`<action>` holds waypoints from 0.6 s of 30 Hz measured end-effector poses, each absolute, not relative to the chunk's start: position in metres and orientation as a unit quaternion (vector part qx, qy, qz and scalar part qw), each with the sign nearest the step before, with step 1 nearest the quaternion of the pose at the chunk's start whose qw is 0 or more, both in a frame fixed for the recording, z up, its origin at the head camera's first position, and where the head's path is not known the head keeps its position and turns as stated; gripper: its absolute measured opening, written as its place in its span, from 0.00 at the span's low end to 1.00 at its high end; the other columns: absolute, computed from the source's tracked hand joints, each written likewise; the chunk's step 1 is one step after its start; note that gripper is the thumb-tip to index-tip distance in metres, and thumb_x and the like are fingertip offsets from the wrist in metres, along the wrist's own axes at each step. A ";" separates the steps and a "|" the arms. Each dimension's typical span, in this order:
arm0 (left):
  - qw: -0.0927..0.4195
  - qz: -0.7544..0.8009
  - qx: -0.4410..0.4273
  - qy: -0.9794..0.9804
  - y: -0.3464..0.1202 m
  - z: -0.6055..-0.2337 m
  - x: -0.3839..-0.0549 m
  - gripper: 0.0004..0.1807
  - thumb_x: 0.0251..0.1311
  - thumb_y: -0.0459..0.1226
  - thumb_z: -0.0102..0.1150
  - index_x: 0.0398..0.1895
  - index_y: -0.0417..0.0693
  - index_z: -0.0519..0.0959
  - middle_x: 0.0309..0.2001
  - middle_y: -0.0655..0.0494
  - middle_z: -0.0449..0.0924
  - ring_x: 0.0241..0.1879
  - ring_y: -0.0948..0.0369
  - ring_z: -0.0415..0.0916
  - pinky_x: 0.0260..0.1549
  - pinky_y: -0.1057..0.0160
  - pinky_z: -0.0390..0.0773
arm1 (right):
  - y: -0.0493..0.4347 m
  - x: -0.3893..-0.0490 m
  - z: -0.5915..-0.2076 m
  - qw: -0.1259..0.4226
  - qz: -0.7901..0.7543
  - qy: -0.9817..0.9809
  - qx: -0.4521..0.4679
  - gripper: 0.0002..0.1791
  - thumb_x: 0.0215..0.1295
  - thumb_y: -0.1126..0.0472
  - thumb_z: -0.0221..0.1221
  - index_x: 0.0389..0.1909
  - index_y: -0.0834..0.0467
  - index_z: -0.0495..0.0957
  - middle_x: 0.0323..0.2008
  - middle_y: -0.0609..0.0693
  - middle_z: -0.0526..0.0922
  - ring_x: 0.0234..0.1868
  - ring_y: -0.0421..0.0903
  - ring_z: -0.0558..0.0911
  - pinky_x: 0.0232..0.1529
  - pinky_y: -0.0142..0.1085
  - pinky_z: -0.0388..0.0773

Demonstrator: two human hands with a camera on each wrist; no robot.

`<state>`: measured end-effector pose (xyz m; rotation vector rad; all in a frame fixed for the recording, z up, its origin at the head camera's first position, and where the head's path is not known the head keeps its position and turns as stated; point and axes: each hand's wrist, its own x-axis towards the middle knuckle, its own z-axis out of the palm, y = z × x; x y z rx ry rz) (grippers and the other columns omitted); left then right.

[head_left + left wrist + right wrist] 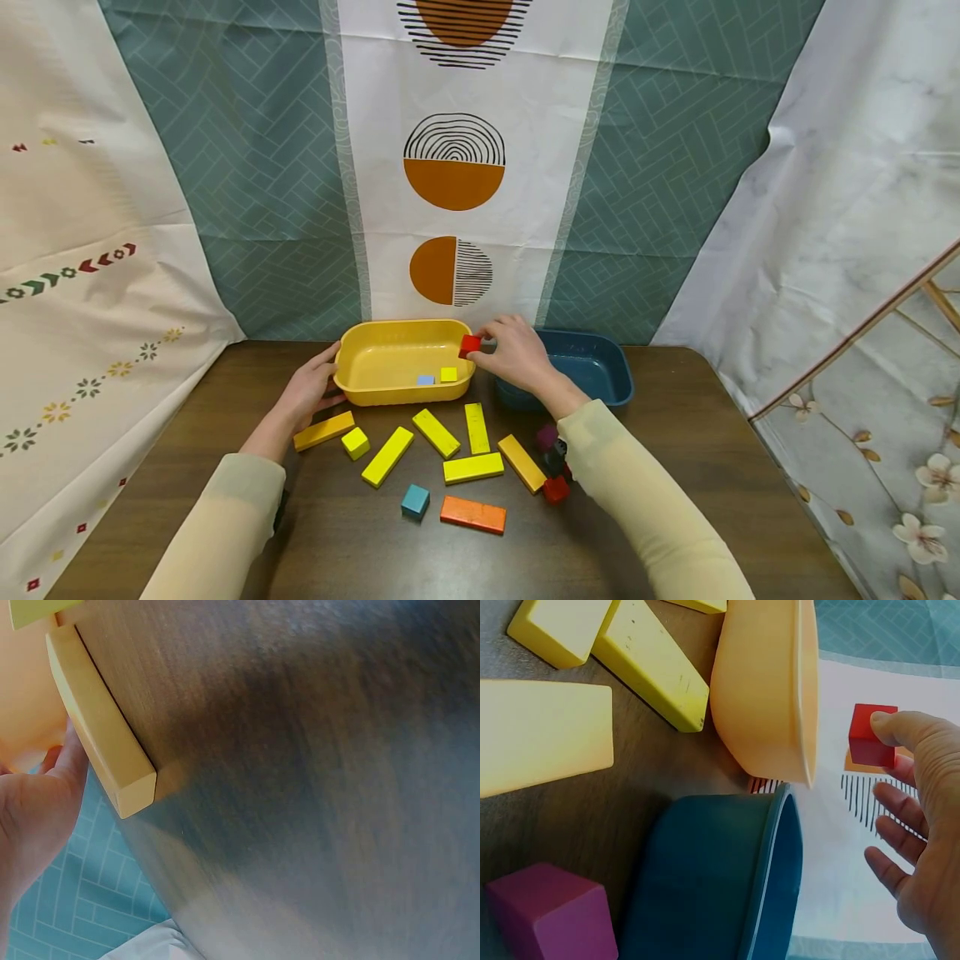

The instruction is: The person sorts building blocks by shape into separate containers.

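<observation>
Right hand [513,354] pinches small red cube [469,346] | left hand [306,392], fingers extended, touches left end of rectangular yellow plastic tray [386,354] | cube above tray's right end, tray lengthwise left-right

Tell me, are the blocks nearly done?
Just begun, it seems. Done: a yellow cube and a light-blue block lie in the yellow tub. In hand: the right hand pinches a red cube near the tub's right end; the left hand touches the other end. Remaining, probably: loose blocks on the table, like the orange block and teal cube.
</observation>
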<state>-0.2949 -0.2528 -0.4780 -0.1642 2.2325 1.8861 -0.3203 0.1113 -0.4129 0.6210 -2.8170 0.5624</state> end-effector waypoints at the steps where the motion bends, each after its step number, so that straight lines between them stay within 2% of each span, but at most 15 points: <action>1: 0.107 0.641 -0.056 0.758 -0.253 -0.478 -0.295 0.32 0.81 0.41 0.35 0.84 0.65 0.44 0.83 0.48 0.41 0.70 0.42 0.64 0.62 0.43 0.73 | 0.110 -0.321 -0.413 0.102 0.187 -0.954 0.210 0.21 0.62 0.43 0.70 0.49 0.52 0.86 0.47 0.46 0.81 0.50 0.47 0.71 0.49 0.41 0.75; 18: 0.112 0.655 -0.052 0.746 -0.254 -0.480 -0.298 0.33 0.81 0.39 0.33 0.84 0.64 0.43 0.83 0.47 0.38 0.72 0.39 0.59 0.65 0.38 0.68 | 0.089 -0.338 -0.420 0.084 0.149 -0.967 0.190 0.22 0.62 0.43 0.70 0.52 0.50 0.86 0.49 0.47 0.82 0.48 0.46 0.70 0.48 0.40 0.73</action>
